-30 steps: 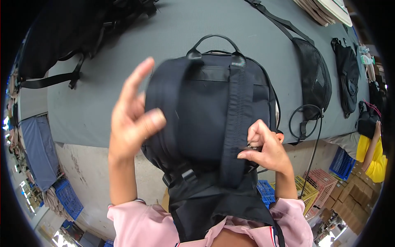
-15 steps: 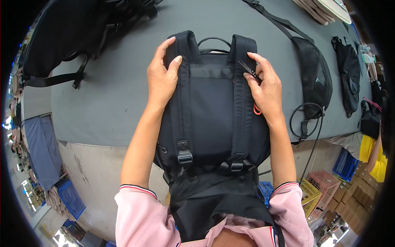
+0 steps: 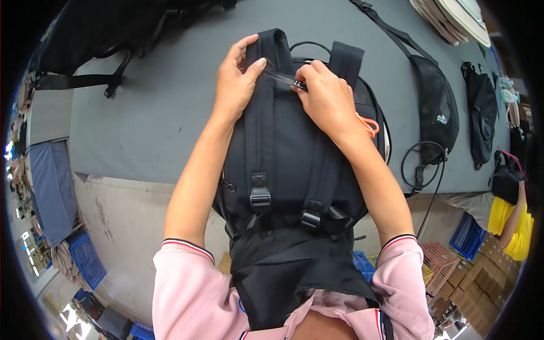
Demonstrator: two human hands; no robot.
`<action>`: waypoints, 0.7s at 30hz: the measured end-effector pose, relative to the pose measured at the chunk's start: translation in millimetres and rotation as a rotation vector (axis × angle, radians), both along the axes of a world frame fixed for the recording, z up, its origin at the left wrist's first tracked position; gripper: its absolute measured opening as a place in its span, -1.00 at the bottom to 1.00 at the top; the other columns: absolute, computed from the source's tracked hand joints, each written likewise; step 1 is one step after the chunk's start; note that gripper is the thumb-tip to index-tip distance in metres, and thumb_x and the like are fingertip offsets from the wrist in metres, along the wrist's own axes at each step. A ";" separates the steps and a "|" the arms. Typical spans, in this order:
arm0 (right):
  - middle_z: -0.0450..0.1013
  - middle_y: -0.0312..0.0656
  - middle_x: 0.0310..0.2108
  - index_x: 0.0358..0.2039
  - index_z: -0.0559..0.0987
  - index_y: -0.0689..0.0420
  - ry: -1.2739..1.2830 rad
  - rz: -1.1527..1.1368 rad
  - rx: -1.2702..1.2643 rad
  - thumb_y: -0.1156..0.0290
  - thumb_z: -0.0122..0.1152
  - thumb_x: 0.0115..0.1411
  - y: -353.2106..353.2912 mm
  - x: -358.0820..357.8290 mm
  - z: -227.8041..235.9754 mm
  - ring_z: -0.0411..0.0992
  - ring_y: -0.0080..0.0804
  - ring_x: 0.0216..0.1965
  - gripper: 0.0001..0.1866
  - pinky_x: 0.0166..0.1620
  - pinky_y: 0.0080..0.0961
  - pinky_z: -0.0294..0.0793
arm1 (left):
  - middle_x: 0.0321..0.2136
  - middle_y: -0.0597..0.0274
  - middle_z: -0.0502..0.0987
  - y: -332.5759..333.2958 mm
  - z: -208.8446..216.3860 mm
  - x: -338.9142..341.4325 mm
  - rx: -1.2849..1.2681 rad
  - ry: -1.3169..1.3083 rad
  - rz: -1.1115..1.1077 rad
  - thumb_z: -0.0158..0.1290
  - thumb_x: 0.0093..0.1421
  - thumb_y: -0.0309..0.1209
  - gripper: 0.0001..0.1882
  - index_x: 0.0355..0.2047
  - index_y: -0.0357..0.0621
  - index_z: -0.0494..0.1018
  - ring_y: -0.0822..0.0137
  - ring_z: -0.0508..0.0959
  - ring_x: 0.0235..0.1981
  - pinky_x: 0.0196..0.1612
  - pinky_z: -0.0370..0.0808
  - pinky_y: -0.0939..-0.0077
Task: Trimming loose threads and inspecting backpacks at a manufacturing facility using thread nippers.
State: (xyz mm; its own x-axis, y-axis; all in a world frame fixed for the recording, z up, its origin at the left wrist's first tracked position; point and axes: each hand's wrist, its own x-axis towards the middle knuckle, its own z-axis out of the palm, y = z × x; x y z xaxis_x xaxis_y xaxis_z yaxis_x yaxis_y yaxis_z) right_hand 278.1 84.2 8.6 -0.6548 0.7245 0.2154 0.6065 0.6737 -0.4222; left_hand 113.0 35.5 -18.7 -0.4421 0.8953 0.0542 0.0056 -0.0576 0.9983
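Note:
A black backpack [image 3: 292, 133] lies on the grey table at its near edge, with its shoulder straps facing up. My left hand [image 3: 235, 82] is closed round the upper part of the left shoulder strap [image 3: 262, 107], thumb on top and fingers at its outer edge. In my right hand [image 3: 327, 96] is a pair of thread snips [image 3: 298, 85], dark-bodied, with an orange loop [image 3: 369, 126] showing by the wrist. The snips' blades point left, close to the left strap's inner edge, and are blurred. The right shoulder strap [image 3: 345, 59] passes partly beneath my right hand.
On the grey table [image 3: 147, 130], black bags [image 3: 113, 34] lie at far left. A black mesh pouch [image 3: 436, 102] with a cord and another black bag [image 3: 481, 107] lie right. Pale stacked pieces [image 3: 447, 20] sit far right. A person in yellow [image 3: 513, 226] is at the right edge.
My right hand has moved left with the snips, from the right strap across to the left strap. The backpack has shifted and turned slightly; my left hand still grips the left strap.

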 end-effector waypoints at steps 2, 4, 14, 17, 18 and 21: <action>0.46 -0.14 -0.40 -0.46 0.51 0.19 0.027 -0.039 -0.067 0.44 0.26 -0.03 5.6 -3.4 -2.3 0.48 -0.08 -0.42 -0.86 -0.37 -0.26 0.47 | -0.27 0.26 0.48 -0.5 1.1 0.2 0.003 0.012 -0.003 0.05 0.14 -0.54 -0.55 0.07 -0.16 0.33 0.51 0.45 -0.26 -0.14 0.40 0.65; 0.47 -0.15 -0.41 -0.47 0.52 0.20 0.079 -0.078 -0.087 0.44 0.25 -0.02 9.4 -8.1 -6.1 0.49 -0.12 -0.43 -0.87 -0.37 -0.30 0.46 | -0.29 0.27 0.48 -0.2 1.2 1.1 0.015 -0.051 -0.005 0.04 0.15 -0.56 -0.56 0.07 -0.17 0.32 0.52 0.45 -0.28 -0.16 0.41 0.65; 0.49 -0.20 -0.63 -0.37 0.61 0.21 0.397 -0.212 -0.497 0.33 0.22 0.07 20.2 5.0 -11.9 0.41 -0.54 -0.59 -0.80 -0.44 -0.57 0.37 | -0.31 0.27 0.49 -2.7 3.0 0.9 -0.023 -0.109 0.018 0.05 0.14 -0.57 -0.58 0.05 -0.18 0.34 0.52 0.45 -0.29 -0.17 0.41 0.66; 0.49 -0.22 -0.62 -0.36 0.61 0.20 0.453 -0.158 -0.422 0.30 0.21 0.09 18.1 1.3 -17.8 0.39 -0.58 -0.58 -0.78 -0.44 -0.57 0.36 | -0.33 0.26 0.50 -2.6 -2.1 -1.0 0.010 -0.132 0.017 0.06 0.13 -0.56 -0.58 0.04 -0.16 0.35 0.51 0.46 -0.32 -0.20 0.42 0.65; 0.52 -0.19 -0.57 -0.35 0.61 0.20 0.475 -0.150 -0.482 0.30 0.20 0.10 20.4 4.7 -16.1 0.42 -0.58 -0.54 -0.77 -0.43 -0.58 0.37 | -0.38 0.29 0.49 2.3 -3.3 0.6 0.021 -0.081 0.016 0.09 0.13 -0.54 -0.56 0.05 -0.15 0.35 0.54 0.45 -0.35 -0.24 0.40 0.68; 0.53 -0.17 -0.53 -0.29 0.59 0.20 0.360 -0.152 -0.488 0.34 0.10 0.19 -9.1 1.2 18.8 0.44 -0.59 -0.51 -0.78 -0.39 -0.61 0.39 | -0.46 0.32 0.48 0.5 -12.9 -4.9 -0.008 0.064 0.070 0.12 0.12 -0.51 -0.55 0.05 -0.14 0.36 0.57 0.43 -0.41 -0.31 0.38 0.71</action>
